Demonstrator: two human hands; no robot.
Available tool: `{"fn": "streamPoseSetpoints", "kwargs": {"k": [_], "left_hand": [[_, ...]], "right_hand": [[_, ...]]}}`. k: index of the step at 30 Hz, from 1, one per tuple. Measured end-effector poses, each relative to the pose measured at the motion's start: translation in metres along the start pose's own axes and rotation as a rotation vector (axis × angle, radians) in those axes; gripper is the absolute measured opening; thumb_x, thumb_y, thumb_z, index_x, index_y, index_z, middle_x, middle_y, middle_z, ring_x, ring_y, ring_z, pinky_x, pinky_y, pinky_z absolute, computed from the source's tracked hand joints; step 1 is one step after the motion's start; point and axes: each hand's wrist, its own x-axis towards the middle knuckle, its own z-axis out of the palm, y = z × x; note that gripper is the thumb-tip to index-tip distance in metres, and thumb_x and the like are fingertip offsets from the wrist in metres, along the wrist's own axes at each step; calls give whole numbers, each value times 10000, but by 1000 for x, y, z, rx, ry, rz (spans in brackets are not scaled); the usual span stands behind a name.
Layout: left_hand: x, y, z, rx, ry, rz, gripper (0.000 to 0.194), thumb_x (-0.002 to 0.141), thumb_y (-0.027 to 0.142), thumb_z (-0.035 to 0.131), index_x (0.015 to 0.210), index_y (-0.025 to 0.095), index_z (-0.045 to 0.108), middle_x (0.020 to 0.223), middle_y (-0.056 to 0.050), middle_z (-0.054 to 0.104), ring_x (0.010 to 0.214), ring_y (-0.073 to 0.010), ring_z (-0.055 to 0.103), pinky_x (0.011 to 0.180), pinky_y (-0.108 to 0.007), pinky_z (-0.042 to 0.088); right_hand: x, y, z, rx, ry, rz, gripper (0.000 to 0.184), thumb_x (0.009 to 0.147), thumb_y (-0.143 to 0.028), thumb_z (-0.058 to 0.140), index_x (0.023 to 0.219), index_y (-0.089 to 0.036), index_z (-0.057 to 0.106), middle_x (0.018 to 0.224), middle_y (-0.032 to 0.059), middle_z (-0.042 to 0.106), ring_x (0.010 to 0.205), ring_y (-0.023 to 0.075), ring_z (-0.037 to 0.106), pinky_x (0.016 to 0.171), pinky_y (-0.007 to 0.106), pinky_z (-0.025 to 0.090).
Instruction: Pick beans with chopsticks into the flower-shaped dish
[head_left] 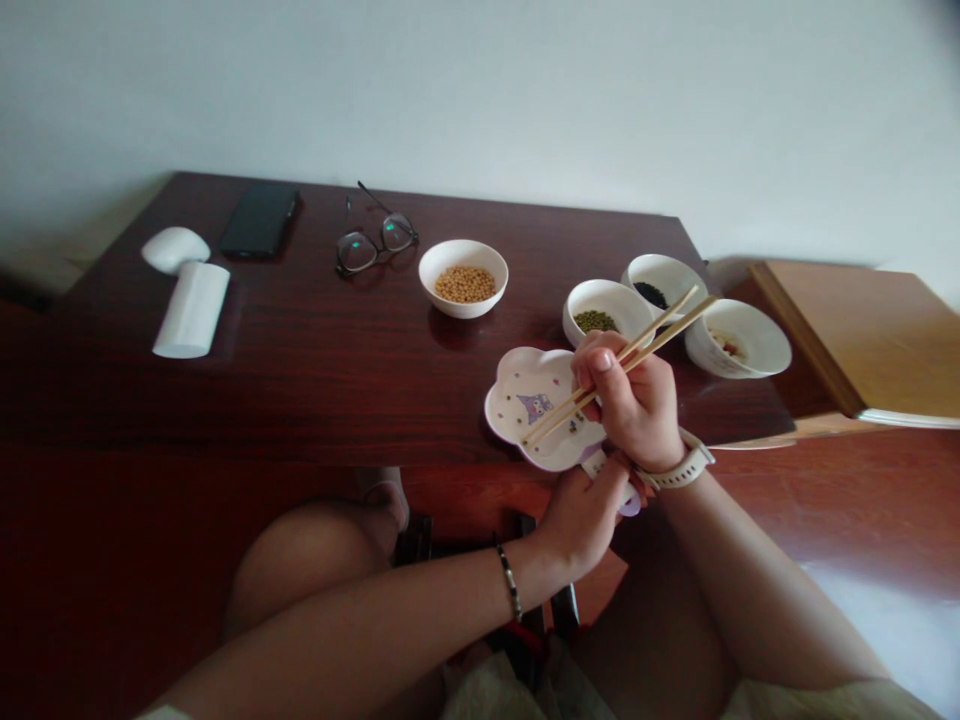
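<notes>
My right hand (636, 405) is closed around a pair of wooden chopsticks (660, 335), whose tips reach down onto a cloud-shaped white plate (517, 375) with a purple rim and a cartoon print. My left hand (589, 515) grips the plate's handle at the table's front edge, just below my right wrist. A few small dark bits show on the plate; I cannot tell whether they are beans or print. Behind the plate stands a white bowl of green beans (596, 321), partly hidden by my right hand. A white bowl of yellow soybeans (465, 284) sits farther left.
At the right are a bowl with black beans (651, 294) and a bowl with pale and red pieces (727, 346). Glasses (377, 245), a black box (260, 221) and a white two-part object (191, 311) lie leftward. A wooden board (862, 320) adjoins the table (360, 380).
</notes>
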Motion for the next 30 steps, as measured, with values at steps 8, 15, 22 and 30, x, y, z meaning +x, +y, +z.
{"fn": "streamPoseSetpoints", "kwargs": {"k": [8,15,22,30], "left_hand": [[3,-2,-1,-20,-8,-13,456,983,585,649,736,205,592,677,-7,562,617,-133,453,620,-287,363],[5,-6,-2,-44,-40,10,475,991,604,643,746,202,584,718,0,572,646,-124,474,655,-281,378],[2,-5,-3,-9,-46,-17,566,1027,628,590,666,193,605,670,3,520,653,-133,485,679,-293,389],[2,-6,-4,-12,-53,-32,564,1038,612,591,670,186,612,662,16,484,633,-128,444,653,-293,357]], "right_hand": [[-2,1,0,-42,4,-42,457,1142,-500,551,772,-233,580,596,-29,533,470,100,467,465,281,324],[3,4,-1,-25,207,-109,482,1131,-545,550,753,-246,568,618,-19,519,435,101,443,412,303,297],[16,9,-24,-93,349,-71,478,1121,-577,552,767,-255,560,603,-23,491,404,103,412,351,309,263],[16,10,-40,-234,368,-66,517,1110,-611,560,758,-233,581,627,-18,543,399,84,452,363,299,279]]}}
